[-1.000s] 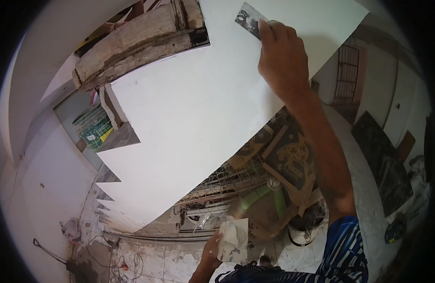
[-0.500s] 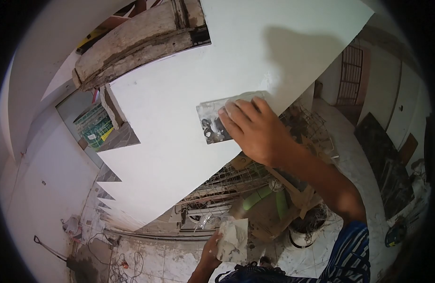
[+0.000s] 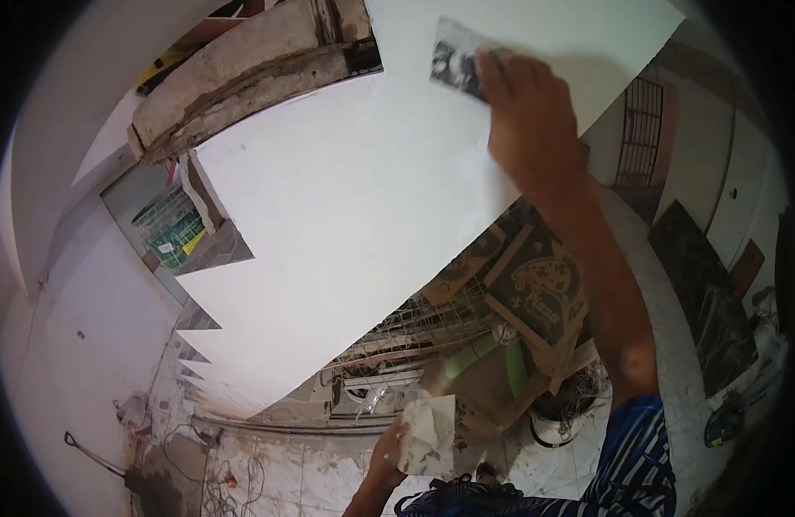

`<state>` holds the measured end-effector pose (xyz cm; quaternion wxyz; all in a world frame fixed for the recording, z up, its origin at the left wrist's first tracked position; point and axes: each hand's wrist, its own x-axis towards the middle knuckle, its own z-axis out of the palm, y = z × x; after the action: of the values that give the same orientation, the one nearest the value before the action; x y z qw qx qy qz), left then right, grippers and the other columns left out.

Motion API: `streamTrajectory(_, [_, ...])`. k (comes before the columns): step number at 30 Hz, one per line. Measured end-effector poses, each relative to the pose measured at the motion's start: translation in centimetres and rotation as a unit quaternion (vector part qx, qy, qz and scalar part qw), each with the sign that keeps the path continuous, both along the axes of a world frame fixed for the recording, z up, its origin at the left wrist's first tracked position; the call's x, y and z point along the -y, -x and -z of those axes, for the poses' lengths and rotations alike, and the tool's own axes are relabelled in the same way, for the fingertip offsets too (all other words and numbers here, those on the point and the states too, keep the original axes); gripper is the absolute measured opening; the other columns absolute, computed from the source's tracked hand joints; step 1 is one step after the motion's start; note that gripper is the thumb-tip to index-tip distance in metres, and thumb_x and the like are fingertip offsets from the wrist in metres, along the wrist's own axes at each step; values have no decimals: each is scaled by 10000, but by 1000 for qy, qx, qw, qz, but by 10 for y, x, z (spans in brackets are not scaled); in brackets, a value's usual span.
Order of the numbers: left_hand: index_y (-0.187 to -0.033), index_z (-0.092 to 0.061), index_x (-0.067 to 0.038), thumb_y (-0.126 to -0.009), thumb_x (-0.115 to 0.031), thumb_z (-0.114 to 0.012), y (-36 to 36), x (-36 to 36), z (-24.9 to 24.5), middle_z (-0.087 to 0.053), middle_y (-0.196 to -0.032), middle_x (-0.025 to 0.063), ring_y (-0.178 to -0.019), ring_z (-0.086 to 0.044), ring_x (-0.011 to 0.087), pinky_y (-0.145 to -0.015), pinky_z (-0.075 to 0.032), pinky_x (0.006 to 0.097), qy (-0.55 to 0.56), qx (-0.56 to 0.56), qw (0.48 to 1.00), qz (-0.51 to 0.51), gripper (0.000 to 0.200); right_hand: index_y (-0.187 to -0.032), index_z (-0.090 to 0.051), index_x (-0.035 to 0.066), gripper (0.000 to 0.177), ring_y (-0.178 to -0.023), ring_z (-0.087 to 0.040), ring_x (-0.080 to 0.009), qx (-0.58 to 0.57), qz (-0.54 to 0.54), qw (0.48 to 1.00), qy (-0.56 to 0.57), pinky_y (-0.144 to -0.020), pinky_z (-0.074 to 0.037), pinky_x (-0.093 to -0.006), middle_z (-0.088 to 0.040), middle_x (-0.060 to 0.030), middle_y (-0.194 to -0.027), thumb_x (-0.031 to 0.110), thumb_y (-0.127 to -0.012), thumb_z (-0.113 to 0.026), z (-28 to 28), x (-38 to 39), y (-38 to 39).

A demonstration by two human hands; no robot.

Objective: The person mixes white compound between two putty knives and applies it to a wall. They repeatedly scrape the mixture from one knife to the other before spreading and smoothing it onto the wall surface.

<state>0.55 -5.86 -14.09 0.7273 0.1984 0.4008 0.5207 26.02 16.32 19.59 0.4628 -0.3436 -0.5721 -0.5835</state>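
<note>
My right hand (image 3: 531, 116) is closed around a flat, putty-smeared metal scraper (image 3: 456, 59). Its blade lies against the upper part of the white wall surface (image 3: 346, 189), though the hand covers its right side. Low in the view, my left hand (image 3: 387, 455) grips the left edge of a flat rectangular plate (image 3: 428, 461). A lump of pale putty (image 3: 430, 420) lies on that plate. The wall surface has a stepped edge on its left side and a long straight edge on its lower right.
Beneath the slanted edge lie a printed pizza box (image 3: 542, 289), wire mesh and scrap. A white bucket (image 3: 548, 433) stands nearby. Dark panels (image 3: 703, 297) lean at the right, a shovel (image 3: 91, 452) at the left. Cables (image 3: 233, 491) lie on the floor. Rough masonry (image 3: 251, 82) borders the top left.
My right hand and the scraper have moved up along the wall surface, away from its middle. My left hand with the putty plate has stayed nearly in place. More of the pizza box shows.
</note>
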Motion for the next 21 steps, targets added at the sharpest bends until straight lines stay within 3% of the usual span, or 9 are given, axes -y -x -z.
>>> streamTrajectory(2, [-1487,-364,-26,-1012,-230,-421,0,-1,1,-545,-1374,172,-1215,-597,305,-1012,-510,451,-2,-5,1000,1,520,-1242,-603,-22,437,-1024,-583,-284,54,-35,998,-8,-875,-467,-440,-600,-132,-1119,98,-824,-654,22,-3,7])
streamTrajectory(11, [-1499,-340,-39,-1009,-248,-417,-3,-8,3,-552,-1362,168,-1185,-616,303,-992,-523,452,-4,-30,999,22,539,-1291,-582,-34,476,-1165,-509,-302,174,-108,961,186,-984,-421,-492,-568,-165,-1170,150,-853,-614,113,35,24])
streamTrajectory(14, [-1490,-356,-43,-1016,-258,-417,-1,-9,5,-563,-1348,164,-1175,-621,306,-982,-528,458,4,-52,998,21,524,-1365,-523,-6,528,-1134,-537,-324,101,-127,966,199,-996,-422,-514,-564,-162,-1182,137,-862,-598,85,50,3])
streamTrajectory(16, [-1476,-375,-43,-1020,-258,-414,-11,-7,-16,-571,-1337,162,-1169,-624,307,-979,-531,462,35,-59,998,10,505,-1401,-482,16,611,-1117,-555,-349,-10,-55,987,151,-987,-444,-509,-560,-162,-1200,108,-819,-642,63,46,-23])
streamTrajectory(18, [-1458,-394,-40,-1019,-256,-417,-8,-8,-7,-578,-1327,160,-1165,-627,307,-982,-530,464,19,-41,999,14,490,-1366,-510,21,638,-1099,-561,-350,-69,-40,996,37,-964,-468,-494,-561,-165,-1197,84,-760,-700,39,17,-58])
streamTrajectory(21, [-1441,-409,-39,-1018,-260,-423,-8,-9,-6,-584,-1318,158,-1163,-628,306,-986,-528,463,-6,-39,999,24,477,-1372,-514,40,532,-1103,-569,-357,-144,-33,988,36,-933,-502,-482,-573,-180,-1210,-41,-850,-580,17,5,-80])
